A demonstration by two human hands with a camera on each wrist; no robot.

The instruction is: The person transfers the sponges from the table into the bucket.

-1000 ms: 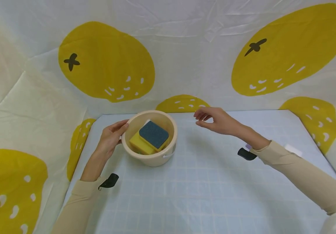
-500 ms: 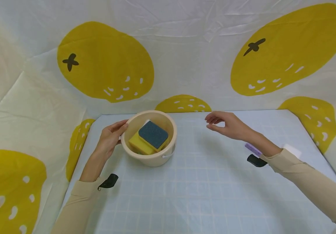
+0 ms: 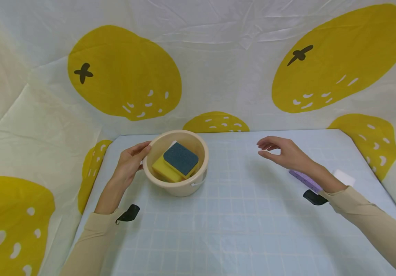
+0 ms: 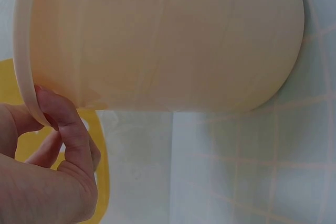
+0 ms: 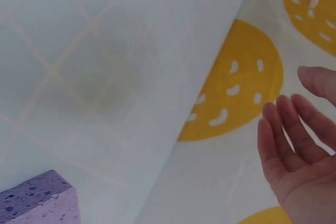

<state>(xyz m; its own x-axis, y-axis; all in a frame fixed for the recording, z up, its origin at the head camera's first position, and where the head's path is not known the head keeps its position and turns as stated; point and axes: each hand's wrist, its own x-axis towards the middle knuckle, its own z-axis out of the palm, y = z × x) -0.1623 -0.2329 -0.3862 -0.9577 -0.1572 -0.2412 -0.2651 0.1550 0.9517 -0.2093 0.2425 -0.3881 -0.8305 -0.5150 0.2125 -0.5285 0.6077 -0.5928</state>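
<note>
A cream bucket (image 3: 177,188) stands on the table at left of centre in the head view. My left hand (image 3: 129,165) pinches its left rim; in the left wrist view the thumb and fingers (image 4: 63,114) close round that rim. Inside the bucket, a yellow sponge with a dark blue scouring side (image 3: 181,158) lies tilted over another yellow sponge (image 3: 161,168). My right hand (image 3: 285,154) hovers over the table to the right, its fingers loosely curved and holding nothing. A purple sponge (image 3: 303,179) lies below my right wrist, partly hidden by the forearm.
A white block (image 3: 344,178) sits beyond my right forearm, near the table's right side. The pale blue gridded table (image 3: 225,230) meets a fabric backdrop (image 3: 225,84) printed with yellow fruit. A white handle (image 3: 199,183) hangs at the bucket's right side.
My right hand has moved right and slightly nearer, away from the bucket, so more of the purple sponge shows. My left hand and the bucket have stayed put.
</note>
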